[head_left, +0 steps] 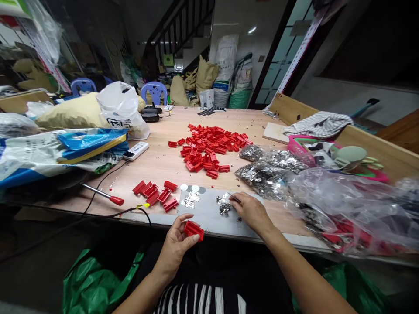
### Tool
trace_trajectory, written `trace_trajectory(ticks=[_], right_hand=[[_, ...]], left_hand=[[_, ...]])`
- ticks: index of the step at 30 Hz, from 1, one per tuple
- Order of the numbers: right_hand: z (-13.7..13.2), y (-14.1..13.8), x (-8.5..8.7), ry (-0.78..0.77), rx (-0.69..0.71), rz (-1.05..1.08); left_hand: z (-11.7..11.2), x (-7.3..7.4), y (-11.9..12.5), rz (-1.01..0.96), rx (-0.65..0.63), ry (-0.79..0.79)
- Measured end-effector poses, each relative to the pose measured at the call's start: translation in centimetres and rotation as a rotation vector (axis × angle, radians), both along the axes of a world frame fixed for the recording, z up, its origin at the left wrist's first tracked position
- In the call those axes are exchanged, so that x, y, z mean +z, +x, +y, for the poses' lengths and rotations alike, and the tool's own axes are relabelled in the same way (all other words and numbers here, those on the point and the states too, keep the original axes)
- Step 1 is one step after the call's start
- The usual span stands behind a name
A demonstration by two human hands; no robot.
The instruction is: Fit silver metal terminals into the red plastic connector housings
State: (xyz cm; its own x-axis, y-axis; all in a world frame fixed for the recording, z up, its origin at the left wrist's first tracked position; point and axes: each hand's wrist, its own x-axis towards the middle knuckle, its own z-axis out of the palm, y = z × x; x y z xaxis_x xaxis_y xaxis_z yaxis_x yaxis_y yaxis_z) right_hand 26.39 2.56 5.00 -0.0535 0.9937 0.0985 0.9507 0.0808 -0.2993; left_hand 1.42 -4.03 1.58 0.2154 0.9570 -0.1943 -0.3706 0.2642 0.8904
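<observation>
Red case [194, 230], held in front of the near left part of the grey mat [209, 221], the landmark of this view. The left hand [175, 244] carries the case, its fingers pinching it against the thumb, with the open hollow partly visible. The right hand [251, 212] is over the right part of the mat, its fingers drawn together on a thin dark item [234, 198] too small to identify. Just beside these fingers, on the mat, is a pile of dark metal pieces [224, 209]; a pile of bright metal pieces [191, 199] lies on the mat's left part, with pale discs [195, 188] at its far edge. Left of the mat, several loose red cases [153, 195] rest on the bench [157, 163]. Beyond the mat spreads a large red heap [209, 146]; beyond its right side lie clear bags [262, 176] of metal pieces. Well left of the mat is a rod with a red handle [116, 200].
</observation>
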Motion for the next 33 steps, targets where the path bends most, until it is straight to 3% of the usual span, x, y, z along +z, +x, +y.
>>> trace_trajectory(ticks=[5,12,16,20,22,27,33], right_hand=[[2.2,-1.6,-0.2,-0.049,-0.054,-0.210],[3.0,-1.9,-0.4,-0.040,-0.057,-0.228],[2.1,-1.9,0.1,0.012,-0.066,0.023],[-0.1,-3.4,0.6,-0.057,0.143,0.518],[-1.5,-4.6,0.9,-0.097,0.225,0.634],[-3.9,-7.1,1.7,-0.045,0.294,0.614],[-4.8,-8.0,1.6,0.008,0.340,0.627]], left_hand=[[0.0,0.2,-0.3,0.007,0.067,0.029],[0.8,1.0,-1.1,0.083,0.151,0.228],[0.8,1.0,-1.1,0.251,0.214,0.370],[0.7,0.9,-1.0,0.453,0.249,0.512],[0.7,1.0,-0.9,0.515,0.246,0.575],[0.6,1.4,-0.9,0.556,0.245,0.630],[0.3,1.3,-1.1,0.584,0.266,0.670]])
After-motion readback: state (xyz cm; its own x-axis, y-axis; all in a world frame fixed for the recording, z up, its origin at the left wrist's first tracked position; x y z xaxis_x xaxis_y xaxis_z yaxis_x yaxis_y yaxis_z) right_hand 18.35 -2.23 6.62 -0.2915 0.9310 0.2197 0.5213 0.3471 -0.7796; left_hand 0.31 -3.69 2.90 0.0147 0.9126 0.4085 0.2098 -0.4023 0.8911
